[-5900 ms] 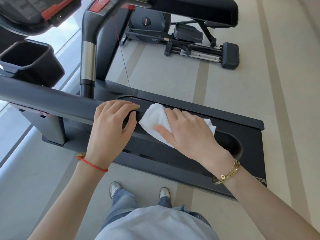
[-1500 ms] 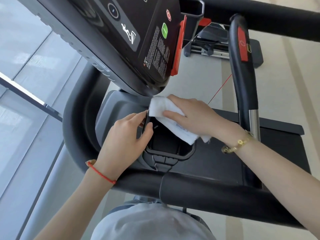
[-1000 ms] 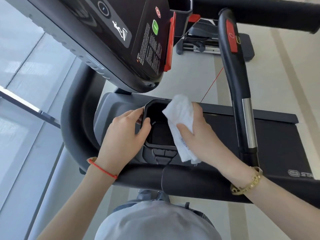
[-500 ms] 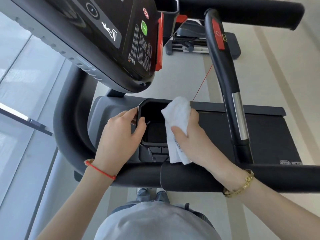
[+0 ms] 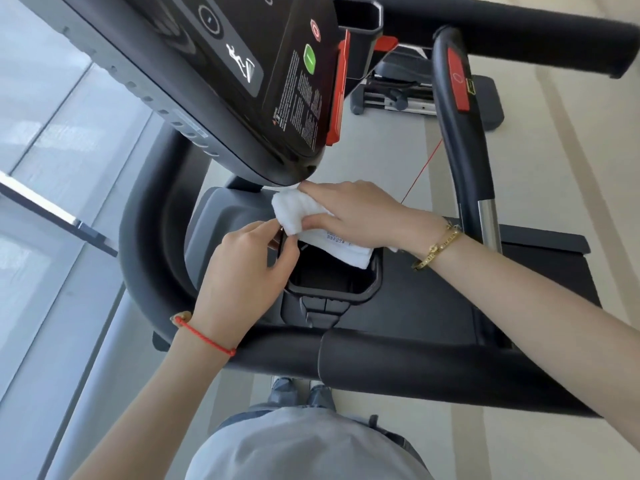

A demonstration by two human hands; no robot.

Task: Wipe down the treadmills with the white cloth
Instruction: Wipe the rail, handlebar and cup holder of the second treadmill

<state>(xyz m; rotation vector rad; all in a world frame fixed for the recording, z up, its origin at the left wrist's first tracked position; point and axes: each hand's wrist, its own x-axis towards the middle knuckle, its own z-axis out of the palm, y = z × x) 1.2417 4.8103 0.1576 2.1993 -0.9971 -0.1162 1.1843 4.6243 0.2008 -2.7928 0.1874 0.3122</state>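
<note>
The folded white cloth [image 5: 298, 216] lies across the far rim of a black cup holder [image 5: 332, 282] on the treadmill, just under the edge of the console [image 5: 242, 81]. My right hand [image 5: 356, 213] grips the cloth, fingers over its top and thumb under it. My left hand [image 5: 246, 275] holds the holder's left rim, thumb inside and fingers curled outside, its fingertips touching the cloth's near corner. The holder's far wall is hidden by the cloth.
A thick black handrail [image 5: 415, 362] crosses in front of my body and curves up on the left. An upright grip with a red button [image 5: 457, 84] stands to the right. The treadmill deck [image 5: 536, 271] lies below, another machine [image 5: 408, 95] beyond, glass [image 5: 52, 168] to the left.
My right hand swung the cloth from hanging down the holder's right side up to its far rim under the console. My left hand stayed on the left rim.
</note>
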